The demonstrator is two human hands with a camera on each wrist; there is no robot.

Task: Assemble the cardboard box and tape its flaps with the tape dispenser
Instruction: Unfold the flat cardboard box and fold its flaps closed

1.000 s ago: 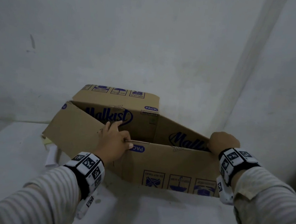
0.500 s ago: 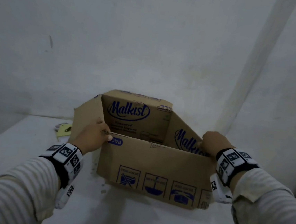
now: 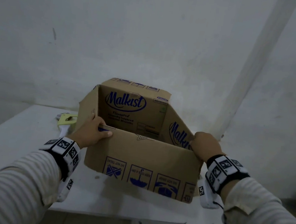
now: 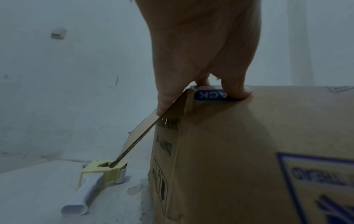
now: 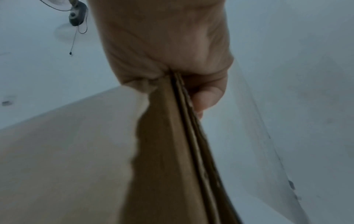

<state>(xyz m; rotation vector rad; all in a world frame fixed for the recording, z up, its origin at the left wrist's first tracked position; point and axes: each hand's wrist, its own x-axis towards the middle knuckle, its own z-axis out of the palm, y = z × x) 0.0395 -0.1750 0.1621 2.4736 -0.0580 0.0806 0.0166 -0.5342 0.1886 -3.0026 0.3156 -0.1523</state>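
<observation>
A brown "Malkist" cardboard box (image 3: 142,158) stands opened into a square on the white table (image 3: 14,144), its top open and flaps up. My left hand (image 3: 94,133) grips the near left corner, thumb on the front panel and fingers over the edge; the left wrist view shows this grip on the box (image 4: 249,151) by my left hand (image 4: 201,84). My right hand (image 3: 205,144) grips the near right corner, and the right wrist view shows my right hand (image 5: 182,78) pinching folded cardboard edges (image 5: 172,151). A yellow and white tape dispenser (image 3: 66,122) lies left of the box, also the tape dispenser (image 4: 99,175).
White walls stand close behind the table and to the right. The table's near edge (image 3: 115,215) runs just below the box. A box flap's tip (image 4: 138,136) reaches down over the dispenser. A small dark device with a cord (image 5: 76,13) hangs on the wall.
The flattened box has been pulled open into a squarer shape and shifted right and nearer. The left flap swung up, uncovering the tape dispenser. Both hands kept their grips on the near corners.
</observation>
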